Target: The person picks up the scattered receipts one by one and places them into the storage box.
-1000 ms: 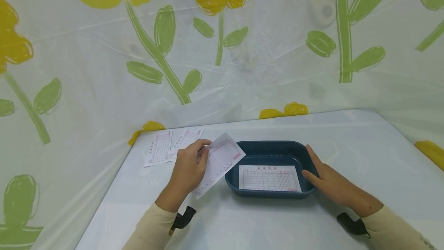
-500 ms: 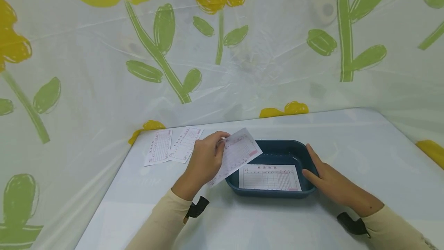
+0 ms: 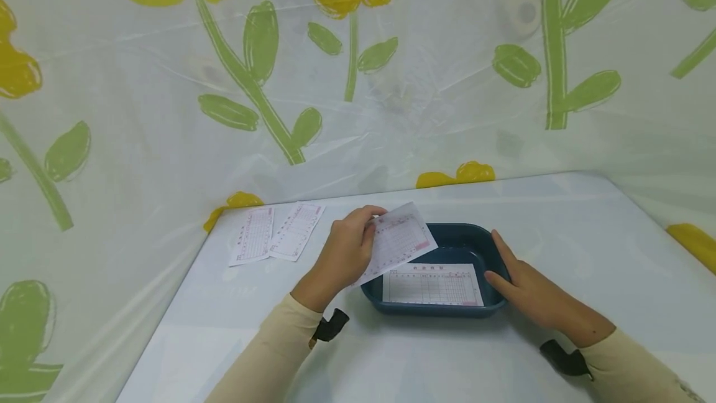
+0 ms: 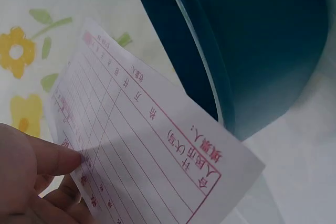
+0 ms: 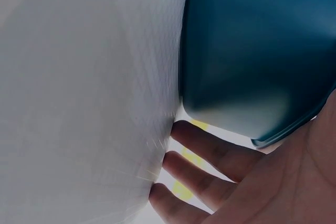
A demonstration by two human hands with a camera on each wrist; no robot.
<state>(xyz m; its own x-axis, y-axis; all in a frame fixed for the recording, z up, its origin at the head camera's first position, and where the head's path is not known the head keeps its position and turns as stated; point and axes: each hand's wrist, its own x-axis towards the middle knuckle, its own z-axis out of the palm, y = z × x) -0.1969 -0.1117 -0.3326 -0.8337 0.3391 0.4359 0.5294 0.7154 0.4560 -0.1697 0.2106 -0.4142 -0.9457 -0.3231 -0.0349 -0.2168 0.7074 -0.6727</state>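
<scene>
Slip pinched between thumb and fingers, at the left end of the tray: your left hand has it slanted over the rim, though whether it touches can't be told. Your right hand rests at the other end, fingers fairly straight, thumb across the rim. A second slip lies inside; two more slips lie on the counter at far left. Thin paper held by one edge could bend if its low corner catches the rim, and letting go early could drop it outside. Leaning hard on the right end may shift the tray. No brand shows. Red print reads "人民币", "(大写)", "拾", "万"; the second slip's heading is too small.
</scene>
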